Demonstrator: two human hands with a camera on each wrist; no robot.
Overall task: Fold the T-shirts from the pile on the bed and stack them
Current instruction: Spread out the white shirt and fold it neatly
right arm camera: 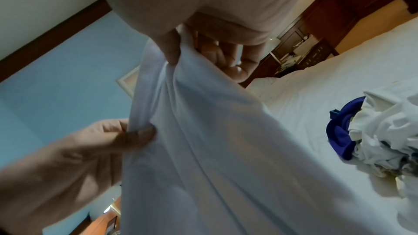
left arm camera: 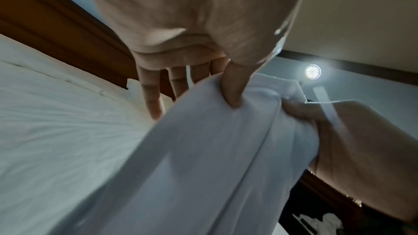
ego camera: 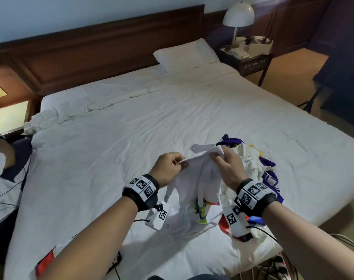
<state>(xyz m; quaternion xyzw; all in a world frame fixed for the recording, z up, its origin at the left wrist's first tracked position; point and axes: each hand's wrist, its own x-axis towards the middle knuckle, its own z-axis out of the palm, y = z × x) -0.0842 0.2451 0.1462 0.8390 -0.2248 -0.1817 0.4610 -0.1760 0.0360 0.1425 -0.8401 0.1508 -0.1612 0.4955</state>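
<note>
Opening-out step, judging by the bunching: white shirt [ego camera: 194, 188] held up over the bed [ego camera: 111, 138], just left of the pile [ego camera: 253, 158]. Left hand [ego camera: 168, 168] and right hand [ego camera: 228, 168] each pinching its top edge, close together. Next, probably: finding the shoulders, spreading apart, laying flat on the bed.
</note>
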